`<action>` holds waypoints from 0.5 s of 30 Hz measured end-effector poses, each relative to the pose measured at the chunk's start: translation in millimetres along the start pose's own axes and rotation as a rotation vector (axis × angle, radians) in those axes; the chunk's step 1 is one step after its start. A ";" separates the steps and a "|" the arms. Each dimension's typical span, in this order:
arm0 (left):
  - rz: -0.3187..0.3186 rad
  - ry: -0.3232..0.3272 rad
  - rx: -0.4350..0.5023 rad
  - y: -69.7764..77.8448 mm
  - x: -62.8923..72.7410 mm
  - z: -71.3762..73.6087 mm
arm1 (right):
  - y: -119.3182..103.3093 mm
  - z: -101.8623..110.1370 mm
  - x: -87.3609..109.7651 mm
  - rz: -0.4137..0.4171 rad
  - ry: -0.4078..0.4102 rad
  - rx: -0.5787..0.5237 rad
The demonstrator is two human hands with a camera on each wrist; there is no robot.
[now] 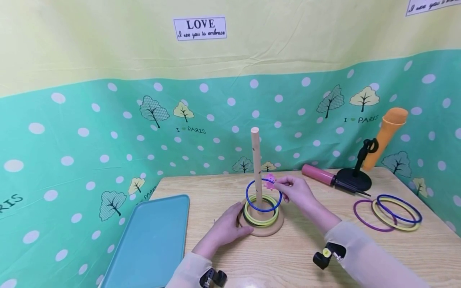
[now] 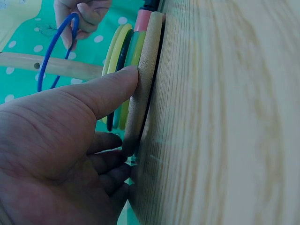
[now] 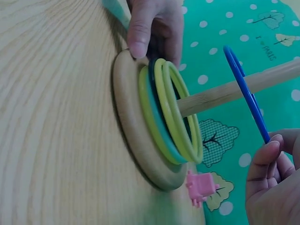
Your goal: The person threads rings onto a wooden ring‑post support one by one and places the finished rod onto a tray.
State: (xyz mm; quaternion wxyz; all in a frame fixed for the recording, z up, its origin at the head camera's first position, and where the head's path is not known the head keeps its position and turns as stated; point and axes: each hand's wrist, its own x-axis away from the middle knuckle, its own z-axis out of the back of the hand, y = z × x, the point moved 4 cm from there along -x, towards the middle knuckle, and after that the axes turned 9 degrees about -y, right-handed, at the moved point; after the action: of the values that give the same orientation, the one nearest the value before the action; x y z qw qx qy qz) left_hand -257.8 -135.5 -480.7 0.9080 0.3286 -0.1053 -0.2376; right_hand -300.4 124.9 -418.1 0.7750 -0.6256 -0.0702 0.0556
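A wooden peg stand has an upright post on a round base. My left hand holds the base at its left edge, thumb over the rim and fingers along the side. Between finger and thumb, my right hand pinches a blue ring. The ring encircles the post partway down, above the stacked rings, as the right wrist view shows. Around the foot of the post lie several rings: yellow rings, a black ring and a teal ring.
A pink pig-like toy is behind the base. At right lie a purple ring, a yellow ring and another blue ring. Behind them are a pink pump and an orange microphone on a black stand. A blue tray lies left.
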 end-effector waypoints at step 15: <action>-0.007 -0.002 0.002 -0.5 -0.9 0.1 | 24.1 -8.5 -4.2 -0.026 -0.040 0.021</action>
State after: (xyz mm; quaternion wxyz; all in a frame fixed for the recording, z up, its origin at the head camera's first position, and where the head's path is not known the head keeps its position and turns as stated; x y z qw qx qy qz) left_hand -258.8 -135.4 -481.0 0.9067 0.3295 -0.1054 -0.2413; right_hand -303.0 121.1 -443.5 0.7806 -0.6153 -0.0929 0.0588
